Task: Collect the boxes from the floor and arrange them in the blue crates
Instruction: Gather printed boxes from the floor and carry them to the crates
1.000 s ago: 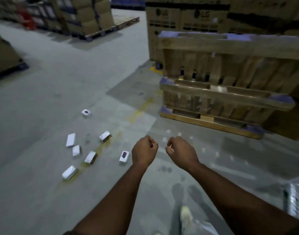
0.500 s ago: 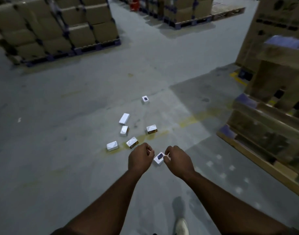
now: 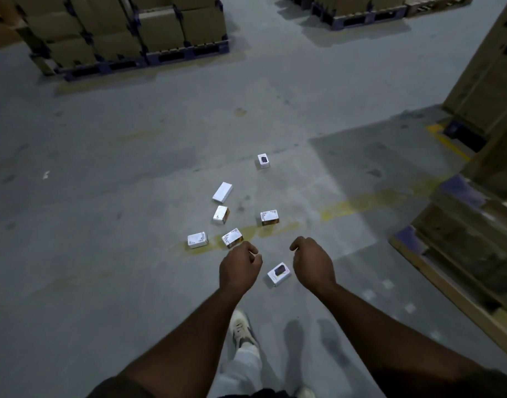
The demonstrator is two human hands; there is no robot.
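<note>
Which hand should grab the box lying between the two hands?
Probably the right hand. In the head view, the box with the dark picture lies on the floor right beside it, a bit farther from the left hand. Both hands are curled and hold nothing.

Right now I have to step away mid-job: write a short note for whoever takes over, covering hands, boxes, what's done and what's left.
Left hand: fingers curled, holding nothing. Right hand: the same, also empty. Both are held out above the floor.
Boxes: seven small white boxes lie scattered on the floor. The nearest box shows between the two hands; the farthest box sits alone beyond the rest.
Done: nothing picked up yet, as far as this view shows.
Left: collect all seven and arrange them in the blue crates. No crate is in view, so find them first.
Mind the wooden pallets on the right.
</note>
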